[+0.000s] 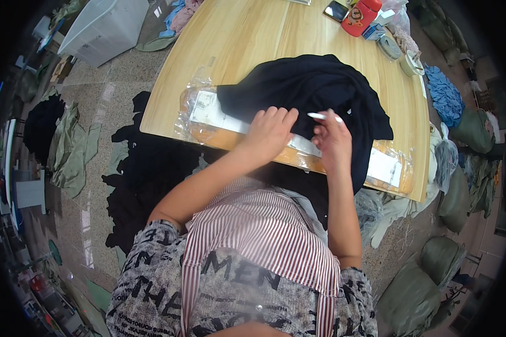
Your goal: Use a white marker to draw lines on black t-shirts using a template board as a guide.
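A black or very dark navy garment (314, 84) lies bunched on the wooden table, and part of it hangs over the near edge on the right. My left hand (271, 133) rests at the garment's near edge with its fingers curled together, pinching the cloth as far as I can see. Just to the right, my right hand (335, 140) is raised over the cloth, closed around a slim white pen-like stick (317, 115) whose tip points left. A white strip (213, 112) under clear tape runs along the table's near edge, partly hidden by the garment and my hands.
At the table's (208, 48) far right stand a red bottle (361, 17), a dark phone (336, 10) and a tape roll (389, 48). Dark cloth (146, 180) is piled on the floor at left, below a white bin (104, 33). Green sacks (413, 292) lie at right.
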`<state>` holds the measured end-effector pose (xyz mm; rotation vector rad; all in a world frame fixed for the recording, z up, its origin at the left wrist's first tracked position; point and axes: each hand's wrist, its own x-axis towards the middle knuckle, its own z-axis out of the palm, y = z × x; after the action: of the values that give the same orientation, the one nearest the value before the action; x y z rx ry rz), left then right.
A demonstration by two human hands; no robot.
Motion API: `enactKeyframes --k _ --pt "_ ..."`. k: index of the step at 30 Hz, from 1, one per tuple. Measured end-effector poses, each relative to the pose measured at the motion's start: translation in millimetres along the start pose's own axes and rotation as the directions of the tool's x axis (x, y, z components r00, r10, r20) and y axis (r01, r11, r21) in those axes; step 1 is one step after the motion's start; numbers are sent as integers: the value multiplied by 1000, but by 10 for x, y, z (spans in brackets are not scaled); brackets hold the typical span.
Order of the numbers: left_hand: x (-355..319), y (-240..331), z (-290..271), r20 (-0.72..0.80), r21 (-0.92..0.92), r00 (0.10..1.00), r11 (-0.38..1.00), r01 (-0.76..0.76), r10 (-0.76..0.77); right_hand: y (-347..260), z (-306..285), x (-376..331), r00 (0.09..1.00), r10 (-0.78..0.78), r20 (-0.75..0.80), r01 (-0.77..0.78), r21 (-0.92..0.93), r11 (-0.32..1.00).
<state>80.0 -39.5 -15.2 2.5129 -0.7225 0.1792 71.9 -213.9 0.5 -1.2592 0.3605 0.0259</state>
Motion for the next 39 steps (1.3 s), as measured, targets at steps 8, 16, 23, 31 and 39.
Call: enactKeyframes --k 8,16,23,31,39 --pt "876 -887 -1529 -315 -492 913 867 76 -259 -541 -463 1118 984 24 -178 37 332 943" --pt "-1040 -3305 -1828 -670 -735 5 664 138 -742 -1330 1595 537 733 -481 481 513 72 855" --pt "-2638 -2677 324 -60 -912 97 95 400 -993 -280 783 88 754 -71 652 288 -232 929" --pt "-1745 -1359 808 -72 -453 813 745 490 -578 166 -224 -561 858 140 495 -23 -235 972" --pt "-1688 -870 371 -87 -180 935 929 324 -343 480 -377 -690 909 177 378 -136 -131 982"
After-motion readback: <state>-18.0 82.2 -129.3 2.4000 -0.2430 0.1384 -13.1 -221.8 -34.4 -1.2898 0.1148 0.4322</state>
